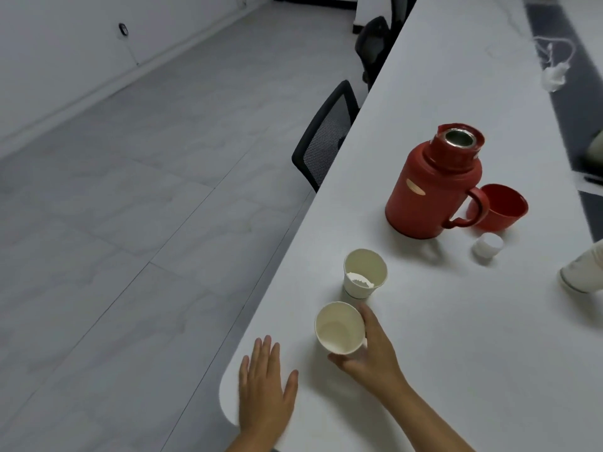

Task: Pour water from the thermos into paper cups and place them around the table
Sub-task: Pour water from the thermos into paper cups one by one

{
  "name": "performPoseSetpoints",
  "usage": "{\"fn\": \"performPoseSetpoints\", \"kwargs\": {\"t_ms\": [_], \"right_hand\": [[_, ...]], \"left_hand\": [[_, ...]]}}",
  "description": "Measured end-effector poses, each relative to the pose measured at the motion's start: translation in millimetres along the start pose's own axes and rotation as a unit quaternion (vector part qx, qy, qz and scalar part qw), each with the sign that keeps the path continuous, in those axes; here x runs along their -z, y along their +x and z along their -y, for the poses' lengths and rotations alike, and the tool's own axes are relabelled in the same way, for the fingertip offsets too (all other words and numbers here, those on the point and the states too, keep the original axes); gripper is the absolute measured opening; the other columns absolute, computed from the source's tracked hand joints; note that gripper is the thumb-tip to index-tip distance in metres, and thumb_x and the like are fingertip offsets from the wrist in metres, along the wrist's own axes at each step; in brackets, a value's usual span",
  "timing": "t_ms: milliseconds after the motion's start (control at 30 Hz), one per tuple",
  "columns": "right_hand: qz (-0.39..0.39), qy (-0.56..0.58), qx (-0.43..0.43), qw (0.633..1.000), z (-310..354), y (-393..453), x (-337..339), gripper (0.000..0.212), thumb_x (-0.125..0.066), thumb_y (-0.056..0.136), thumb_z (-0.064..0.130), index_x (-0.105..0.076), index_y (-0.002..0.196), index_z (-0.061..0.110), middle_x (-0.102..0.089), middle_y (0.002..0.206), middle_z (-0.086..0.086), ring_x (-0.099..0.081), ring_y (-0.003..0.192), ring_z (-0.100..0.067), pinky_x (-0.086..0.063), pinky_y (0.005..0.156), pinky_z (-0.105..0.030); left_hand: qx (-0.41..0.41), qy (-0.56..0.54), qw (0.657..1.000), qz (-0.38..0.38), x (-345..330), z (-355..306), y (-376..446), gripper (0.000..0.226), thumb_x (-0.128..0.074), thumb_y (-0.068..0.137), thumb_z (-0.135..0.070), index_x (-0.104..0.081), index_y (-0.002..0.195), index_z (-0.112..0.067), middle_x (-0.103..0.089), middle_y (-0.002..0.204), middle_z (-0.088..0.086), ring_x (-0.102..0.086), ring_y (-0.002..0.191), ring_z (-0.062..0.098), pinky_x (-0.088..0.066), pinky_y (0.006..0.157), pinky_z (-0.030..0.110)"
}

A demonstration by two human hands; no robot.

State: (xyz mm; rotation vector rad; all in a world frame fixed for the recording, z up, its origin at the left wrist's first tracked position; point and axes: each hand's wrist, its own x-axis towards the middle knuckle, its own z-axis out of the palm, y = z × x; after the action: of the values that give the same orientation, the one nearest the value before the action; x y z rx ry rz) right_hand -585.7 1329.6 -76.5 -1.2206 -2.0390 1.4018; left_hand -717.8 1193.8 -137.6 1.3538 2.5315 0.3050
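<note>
Quick count of what's on the long white table (456, 337): one red thermos (430, 187), two paper cups standing on their own, one red cap cup (499, 207), one small white stopper (488, 244), plus what looks like a sleeve of stacked paper cups (584, 272) lying on its side at the 3 o'clock edge, cut off by the frame so I can't count those.

The thermos stands upright at roughly 1 o'clock from the middle of the shot, lid off, shiny metal mouth showing. Its handle points toward the red cap cup, which sits mouth-up just beside it and partly behind the handle. The white stopper is near both, toward 5 o'clock from the thermos. There's a small oval gold label on the thermos body, but the writing is too blurry to read. No other text anywhere.

The farther paper cup (364, 272) stands at about 7 o'clock from the thermos, with something white in the bottom; can't tell what. It seems to be nested in a second cup. The nearer paper cup (340, 327) is just below it, tilted a bit, gripped by the right hand (375, 350) with thumb and fingers wrapped around its side.

The left hand (264, 386) lies flat, palm down, fingers spread wide, at the table's rounded corner around 7 o'clock, holding nothing.

Two black mesh chairs (326, 138) are tucked along the table's left edge, and a white cable with a plug (554, 65) lies way off at 1 o'clock.
</note>
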Motion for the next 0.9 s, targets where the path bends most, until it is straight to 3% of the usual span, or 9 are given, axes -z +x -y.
{"fn": "performPoseSetpoints", "kwargs": {"t_ms": [67,133,300,467,567,667,733,833,900], "right_hand": [[0.022,0.006,0.004,1.0,-9,-5,8,0.077,-0.067,0.049,0.042,-0.028,0.115,0.046,-0.043,0.118,0.025,-0.046,0.107,0.009,-0.034,0.081,0.002],[0.035,-0.025,0.014,0.999,-22,-14,22,0.08,-0.063,0.052,0.047,-0.019,0.119,0.045,-0.033,0.124,0.027,-0.036,0.112,0.021,-0.03,0.087,0.003],[-0.123,0.004,-0.011,0.992,-38,-8,75,0.053,-0.058,0.058,0.05,-0.041,0.107,0.039,-0.047,0.114,0.018,-0.045,0.102,0.019,-0.041,0.084,-0.005],[-0.273,0.022,0.0,0.962,-23,50,137,0.033,-0.055,0.072,0.021,-0.051,0.105,0.022,-0.05,0.103,0.016,-0.053,0.098,0.001,-0.042,0.09,-0.031],[-0.312,0.016,0.006,0.95,-9,96,170,0.036,-0.053,0.07,0.029,-0.049,0.104,0.022,-0.046,0.1,0.021,-0.049,0.099,-0.014,-0.038,0.087,-0.028],[-0.342,-0.014,0.013,0.94,-5,136,193,0.059,-0.048,0.064,0.044,-0.051,0.111,0.01,-0.048,0.103,0.009,-0.047,0.099,-0.016,-0.036,0.085,-0.025],[-0.339,-0.007,-0.007,0.941,-7,158,203,0.054,-0.052,0.067,0.035,-0.052,0.112,0.005,-0.048,0.105,0.001,-0.045,0.099,-0.015,-0.035,0.077,-0.017],[-0.33,0.024,-0.023,0.943,-24,180,206,0.005,-0.056,0.072,0.013,-0.055,0.076,0.011,-0.05,0.077,0.001,-0.049,0.078,-0.024,-0.039,0.062,-0.019],[-0.338,0.052,-0.037,0.939,-38,188,204,0.016,-0.055,0.066,0.014,-0.042,0.056,0.013,-0.042,0.059,0.006,-0.045,0.064,-0.03,-0.048,0.06,-0.043]], "left_hand": [[-0.022,-0.023,0.999,-0.027,5,2,3,0.051,-0.02,0.093,-0.043,-0.054,0.11,-0.008,-0.068,0.11,0.013,-0.038,0.115,0.018,-0.034,0.104,0.033],[-0.025,-0.119,0.991,-0.053,18,-1,13,0.054,-0.036,0.08,-0.041,-0.062,0.106,-0.002,-0.065,0.113,0.016,-0.041,0.107,0.015,-0.053,0.082,0.044],[-0.033,-0.282,0.958,-0.045,78,-48,68,0.083,-0.026,0.066,-0.059,-0.05,0.125,-0.006,-0.045,0.137,0.008,-0.036,0.116,0.004,-0.028,0.097,0.024],[-0.136,-0.295,0.946,-0.003,111,-128,150,0.066,-0.045,0.075,-0.045,-0.041,0.133,-0.013,-0.04,0.14,0.002,-0.035,0.122,0.006,-0.025,0.099,0.018],[-0.159,-0.309,0.937,0.03,112,-176,198,0.064,-0.061,0.083,-0.035,-0.033,0.137,-0.016,-0.036,0.144,0.001,-0.034,0.131,0.014,-0.027,0.104,0.022],[-0.149,-0.318,0.933,0.075,106,-212,237,0.078,-0.067,0.079,-0.03,-0.022,0.142,-0.016,-0.029,0.148,0.0,-0.03,0.135,0.015,-0.028,0.11,0.029],[-0.129,-0.332,0.929,0.104,100,-227,261,0.09,-0.073,0.074,-0.031,-0.017,0.144,-0.016,-0.026,0.15,0.001,-0.027,0.137,0.014,-0.027,0.112,0.033],[-0.121,-0.352,0.917,0.146,92,-242,290,0.107,-0.076,0.056,-0.047,-0.02,0.142,-0.019,-0.025,0.151,-0.002,-0.025,0.137,0.012,-0.028,0.112,0.034],[-0.137,-0.37,0.904,0.163,87,-245,302,0.108,-0.072,0.043,-0.053,-0.028,0.139,-0.029,-0.035,0.145,-0.01,-0.034,0.132,0.009,-0.031,0.107,0.028]]}}
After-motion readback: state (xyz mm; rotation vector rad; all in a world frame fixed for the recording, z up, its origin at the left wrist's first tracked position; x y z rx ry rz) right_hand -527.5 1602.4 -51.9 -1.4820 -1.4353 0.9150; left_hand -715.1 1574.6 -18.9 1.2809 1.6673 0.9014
